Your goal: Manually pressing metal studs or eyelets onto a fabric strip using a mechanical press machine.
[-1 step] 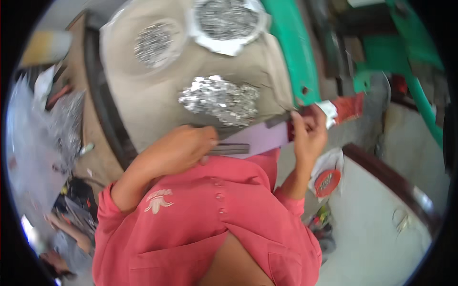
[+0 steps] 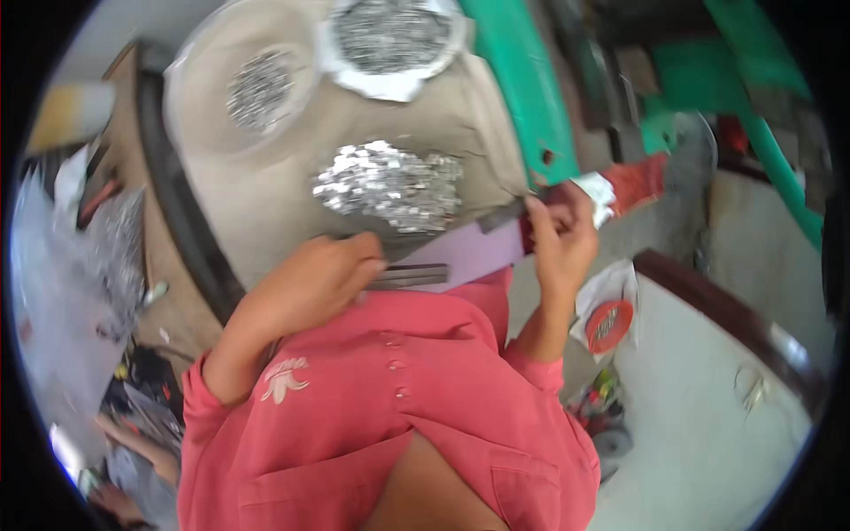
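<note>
My left hand (image 2: 323, 276) is closed, fingers curled, at the near edge of the cloth-covered work surface. Narrow grey metal strips (image 2: 412, 276) lie side by side on a purple sheet (image 2: 474, 257), their left ends against its fingertips; what it grips is hidden. At the sheet's right end, my right hand (image 2: 564, 243) pinches with thumb and fingers beside a dark grey bar (image 2: 502, 216) and a dark red edge. Its exact hold is blurred. Just beyond both hands lies a heap of small shiny metal pieces (image 2: 390, 184).
Behind the heap stand a clear round tub (image 2: 190, 97) and a white-lined bowl (image 2: 381, 86), both holding metal pieces. A green machine frame (image 2: 522, 97) borders the right side, with a red wrapped strip (image 2: 637, 186) near it. Another person's arm (image 2: 137, 442) shows at lower left.
The whole scene has shifted slightly left in the picture. Both hands keep nearly the same place relative to the strips and the heap.
</note>
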Action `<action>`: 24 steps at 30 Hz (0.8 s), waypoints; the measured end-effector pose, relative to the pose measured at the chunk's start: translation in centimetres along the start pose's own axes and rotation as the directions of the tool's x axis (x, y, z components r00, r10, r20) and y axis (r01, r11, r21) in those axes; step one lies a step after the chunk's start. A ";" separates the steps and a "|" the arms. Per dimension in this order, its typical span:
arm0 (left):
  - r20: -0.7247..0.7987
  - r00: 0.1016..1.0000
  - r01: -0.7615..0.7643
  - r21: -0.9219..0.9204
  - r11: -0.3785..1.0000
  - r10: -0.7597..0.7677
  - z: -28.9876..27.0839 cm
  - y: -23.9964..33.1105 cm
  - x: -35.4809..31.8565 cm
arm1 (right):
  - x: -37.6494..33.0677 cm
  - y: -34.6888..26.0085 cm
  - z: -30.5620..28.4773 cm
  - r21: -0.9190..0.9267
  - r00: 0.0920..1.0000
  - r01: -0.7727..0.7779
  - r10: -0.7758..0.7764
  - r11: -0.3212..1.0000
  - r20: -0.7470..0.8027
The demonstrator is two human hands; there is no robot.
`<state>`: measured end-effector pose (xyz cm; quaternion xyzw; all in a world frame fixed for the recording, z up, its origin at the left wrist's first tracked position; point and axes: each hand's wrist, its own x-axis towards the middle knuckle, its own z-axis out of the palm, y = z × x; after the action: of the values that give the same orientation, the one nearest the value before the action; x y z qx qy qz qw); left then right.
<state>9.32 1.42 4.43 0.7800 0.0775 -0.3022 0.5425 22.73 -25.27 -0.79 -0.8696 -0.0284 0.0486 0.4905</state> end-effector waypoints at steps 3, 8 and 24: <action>-0.046 0.993 0.115 0.034 0.993 -0.113 -0.3 0.2 -0.5 | 0.2 0.2 -0.9 -0.033 0.967 0.128 -0.132 0.991 -0.219; -0.133 0.985 0.134 0.190 0.973 -0.109 -0.1 0.8 -0.7 | 1.6 1.8 -4.1 -0.296 0.938 0.203 -0.272 0.933 -0.214; -0.382 0.673 -0.722 -0.157 0.673 0.633 0.9 7.8 0.0 | -2.4 -8.5 -1.4 0.958 0.714 0.198 -0.700 0.210 0.006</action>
<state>12.44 -2.47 10.48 0.6972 -0.0966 0.0594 0.7078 20.44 -22.27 7.37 -0.3566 -0.3686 0.1017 0.8524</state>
